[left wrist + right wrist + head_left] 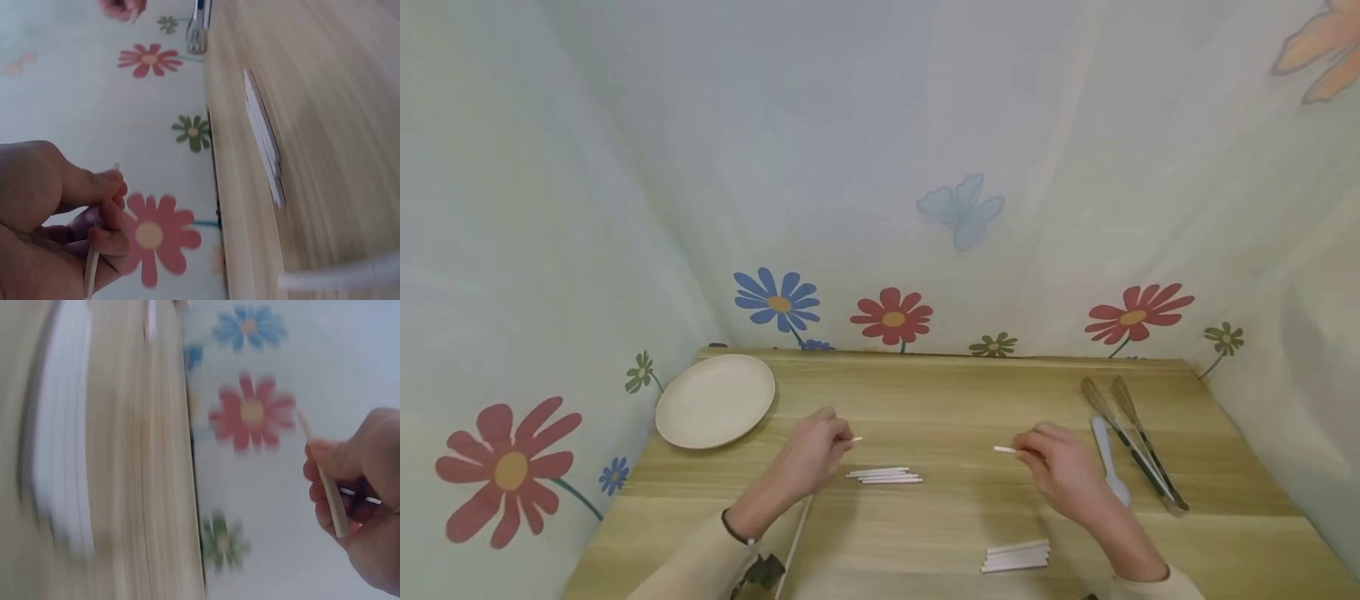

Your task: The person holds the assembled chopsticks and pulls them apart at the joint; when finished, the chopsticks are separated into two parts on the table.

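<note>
My left hand (pixel 811 454) pinches a thin white stick (pixel 92 269) between thumb and fingers, its tip poking out past the fingertips. Over the right half of the table, my right hand (pixel 1063 467) pinches another white stick (pixel 331 494), one end pointing left in the head view. Between the hands lies a small bunch of white sticks (pixel 883 476), side by side and slightly staggered. A second, more even bunch of white sticks (pixel 1015 557) lies nearer me, left of my right wrist; the right wrist view shows it blurred.
On the wooden table (pixel 925 400), a cream plate (pixel 715 402) stands at the back left. At the right lie metal tongs (pixel 1138 446) and a pale blue spoon (pixel 1108 462). A thin pale strip (pixel 796 542) runs beside my left wrist. Flowered curtains (pixel 820 208) enclose the table.
</note>
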Motion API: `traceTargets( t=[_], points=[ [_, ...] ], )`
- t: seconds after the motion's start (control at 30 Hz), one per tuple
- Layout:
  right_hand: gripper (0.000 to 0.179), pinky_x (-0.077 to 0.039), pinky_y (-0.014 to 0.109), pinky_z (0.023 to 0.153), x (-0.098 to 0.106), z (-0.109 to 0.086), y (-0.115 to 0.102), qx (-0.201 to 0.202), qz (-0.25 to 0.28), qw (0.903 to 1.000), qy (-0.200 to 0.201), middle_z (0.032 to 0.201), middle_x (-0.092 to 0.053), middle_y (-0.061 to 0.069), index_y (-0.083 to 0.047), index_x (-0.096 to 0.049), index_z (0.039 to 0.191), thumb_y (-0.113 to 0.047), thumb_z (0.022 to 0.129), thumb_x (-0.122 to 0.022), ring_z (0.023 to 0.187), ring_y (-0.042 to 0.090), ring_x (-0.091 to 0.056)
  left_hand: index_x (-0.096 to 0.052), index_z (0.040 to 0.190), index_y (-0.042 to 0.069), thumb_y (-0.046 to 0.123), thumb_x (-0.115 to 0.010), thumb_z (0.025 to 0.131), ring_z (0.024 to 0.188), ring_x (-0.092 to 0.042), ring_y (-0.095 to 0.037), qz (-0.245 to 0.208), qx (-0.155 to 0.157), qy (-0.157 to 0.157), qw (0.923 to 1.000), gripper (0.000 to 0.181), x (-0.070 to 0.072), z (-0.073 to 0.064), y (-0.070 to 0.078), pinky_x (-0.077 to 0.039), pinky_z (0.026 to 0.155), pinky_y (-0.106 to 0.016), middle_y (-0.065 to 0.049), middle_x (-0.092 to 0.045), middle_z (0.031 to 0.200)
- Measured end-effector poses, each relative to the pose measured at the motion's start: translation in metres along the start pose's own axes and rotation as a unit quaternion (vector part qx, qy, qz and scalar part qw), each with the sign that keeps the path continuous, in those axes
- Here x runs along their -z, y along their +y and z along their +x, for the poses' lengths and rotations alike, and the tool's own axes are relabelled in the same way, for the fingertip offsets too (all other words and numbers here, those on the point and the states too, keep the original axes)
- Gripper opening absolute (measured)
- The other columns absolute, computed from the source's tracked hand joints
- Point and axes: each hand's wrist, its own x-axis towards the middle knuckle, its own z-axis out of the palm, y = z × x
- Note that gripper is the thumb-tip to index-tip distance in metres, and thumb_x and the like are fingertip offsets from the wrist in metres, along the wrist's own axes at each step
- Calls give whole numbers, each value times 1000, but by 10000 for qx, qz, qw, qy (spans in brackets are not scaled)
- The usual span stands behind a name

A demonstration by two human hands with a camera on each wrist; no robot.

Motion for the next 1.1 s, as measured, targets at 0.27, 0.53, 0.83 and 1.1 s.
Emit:
traceTargets(
  t=[0.27, 0.53, 0.83, 1.1],
  points=[
    [18, -43, 14, 61, 1, 4, -14, 75, 569, 9970, -524, 78, -62, -10, -13, -72, 82, -1, 72, -81, 71, 1, -52, -75, 84, 5, 6, -69, 82, 70, -59, -10, -476, -222, -583, 9969, 6, -12, 10, 3, -50, 62, -18, 1, -60, 78],
    [15, -44, 13, 64, 3, 1, -10, 64, 589, 9958, -697, 79, -66, -12, -15, -74, 81, -4, 74, -81, 75, 1, -54, -76, 84, 7, 6, -68, 80, 72, -61, -10, -471, -182, -581, 9970, 9, -17, 13, 3, -50, 64, -20, 2, -64, 79],
    [21, -46, 14, 64, 3, -3, -11, 7, 514, 9952, -836, 81, -67, -12, -18, -74, 82, -4, 70, -82, 76, 0, -54, -77, 84, 10, 8, -69, 81, 72, -58, -9, -134, -249, -724, 9970, 8, -24, 19, 4, -49, 65, -23, 3, -65, 78],
    [21, -48, 18, 65, 3, -7, -13, -54, 468, 9952, -861, 83, -65, -14, -21, -73, 82, -6, 70, -83, 78, 1, -55, -77, 86, 11, 10, -70, 83, 73, -57, -7, -48, -57, -937, 9956, 8, -31, 21, 5, -48, 65, -21, 4, -65, 79]
  ],
)
